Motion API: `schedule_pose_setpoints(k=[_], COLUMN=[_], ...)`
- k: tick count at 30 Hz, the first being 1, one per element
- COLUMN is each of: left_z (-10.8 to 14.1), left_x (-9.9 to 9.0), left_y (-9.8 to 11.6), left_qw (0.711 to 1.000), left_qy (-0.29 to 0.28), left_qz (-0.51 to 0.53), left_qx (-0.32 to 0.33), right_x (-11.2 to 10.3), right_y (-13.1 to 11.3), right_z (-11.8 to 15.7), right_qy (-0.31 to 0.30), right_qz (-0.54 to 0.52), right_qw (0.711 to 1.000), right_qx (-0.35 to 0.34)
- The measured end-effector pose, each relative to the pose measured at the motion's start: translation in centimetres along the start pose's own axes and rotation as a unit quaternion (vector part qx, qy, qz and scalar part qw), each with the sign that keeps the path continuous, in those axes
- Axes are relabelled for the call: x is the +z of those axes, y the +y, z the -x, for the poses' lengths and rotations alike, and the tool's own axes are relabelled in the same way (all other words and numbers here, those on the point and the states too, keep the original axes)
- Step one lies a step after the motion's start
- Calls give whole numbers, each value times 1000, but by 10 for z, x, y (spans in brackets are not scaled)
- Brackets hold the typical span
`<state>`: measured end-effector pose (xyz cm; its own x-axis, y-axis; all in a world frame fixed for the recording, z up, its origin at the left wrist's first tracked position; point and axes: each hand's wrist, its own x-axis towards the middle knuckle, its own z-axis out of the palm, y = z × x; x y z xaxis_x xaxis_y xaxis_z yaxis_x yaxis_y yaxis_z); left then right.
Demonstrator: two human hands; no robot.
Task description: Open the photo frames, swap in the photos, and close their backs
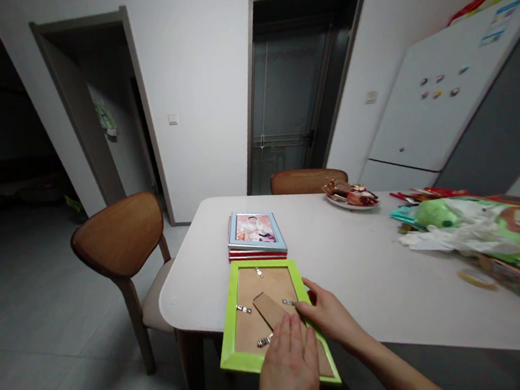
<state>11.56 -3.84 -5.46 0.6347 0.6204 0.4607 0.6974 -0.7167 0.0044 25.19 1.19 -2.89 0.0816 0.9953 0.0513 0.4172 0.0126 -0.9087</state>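
A green picture frame (pixel 230 333) lies face down at the table's near edge and overhangs it, its brown backboard, folded stand and metal clips facing up. My left hand (pixel 291 360) rests on the lower part of the backboard with its fingers stretched out flat. At the frame's right side my right hand (pixel 329 314) grips the edge, its thumb near the right-hand clip. Some fingertips under the frame are hidden. Just beyond stands a stack of frames, topped by a light blue one (pixel 254 228) with a photo in it; red edges show beneath.
The white table (pixel 339 255) carries a plate of wrapped items (pixel 351 196) at the back and green-and-white plastic bags (pixel 469 224) with a tape roll (pixel 477 279) on the right. Wooden chairs stand left (pixel 121 236) and behind (pixel 308 180); a white fridge (pixel 439 98) is at the back right.
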Motion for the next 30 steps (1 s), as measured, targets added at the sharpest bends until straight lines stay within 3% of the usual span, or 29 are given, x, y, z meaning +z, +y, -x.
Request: schedule_pose_setpoints(k=[4, 7, 12, 17, 21, 30], left_z=[-8, -11, 2, 26, 33, 33], left_x=[6, 5, -19, -44, -46, -48], left_y=[6, 7, -15, -57, -73, -78], left_qw=[999, 998, 984, 965, 956, 950], left_qy=[-49, -67, -140, -151, -143, -157], left_qz=[1, 16, 97, 131, 201, 233], left_qx=[-11, -12, -43, -169, -158, -137], right_x=[-3, -2, 0, 3, 6, 7], right_y=[11, 14, 14, 9, 4, 0], right_z=[-10, -12, -13, -14, -14, -17], right_qy=[35, 39, 32, 36, 38, 44], right_qz=[237, 313, 348, 357, 374, 457], right_qw=[970, 948, 932, 929, 923, 887], right_qx=[-36, -49, -97, -93, -80, -53])
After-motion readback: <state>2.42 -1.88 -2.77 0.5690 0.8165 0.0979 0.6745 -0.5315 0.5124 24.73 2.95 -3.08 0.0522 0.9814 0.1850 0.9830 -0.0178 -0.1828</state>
